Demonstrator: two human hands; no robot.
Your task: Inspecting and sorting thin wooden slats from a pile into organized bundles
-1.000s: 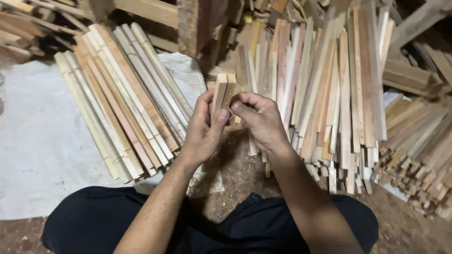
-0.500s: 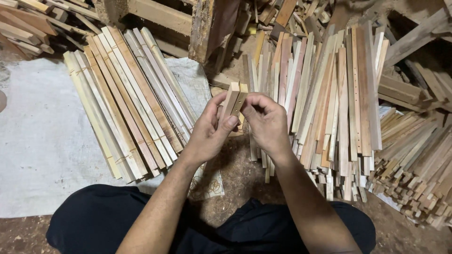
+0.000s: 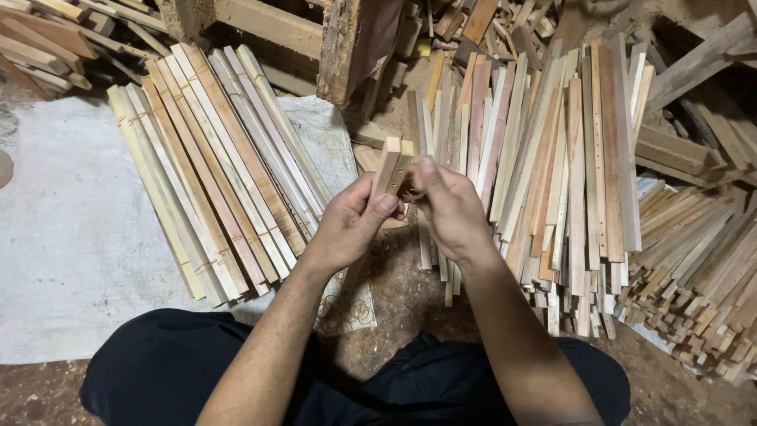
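My left hand (image 3: 347, 225) grips a small bundle of short wooden sticks (image 3: 392, 166) held upright in front of me, thumb pressed against its near side. My right hand (image 3: 451, 209) is at the bundle's right side, fingertips pinching something small against it, possibly a rubber band; I cannot tell for certain. Both forearms reach forward from my lap over the dirt floor.
Tied bundles of long wooden slats (image 3: 209, 166) lie on a white sheet (image 3: 63, 229) to the left. A loose pile of long slats (image 3: 552, 173) lies to the right, shorter sticks (image 3: 694, 276) farther right. Rubber bands (image 3: 347, 309) lie by my knee. Timber blocks (image 3: 355, 43) stand ahead.
The view shifted slightly downward a second ago. My right hand has turned, its fingers moving from over the bundle's top to its right side. The left hand keeps its grip.
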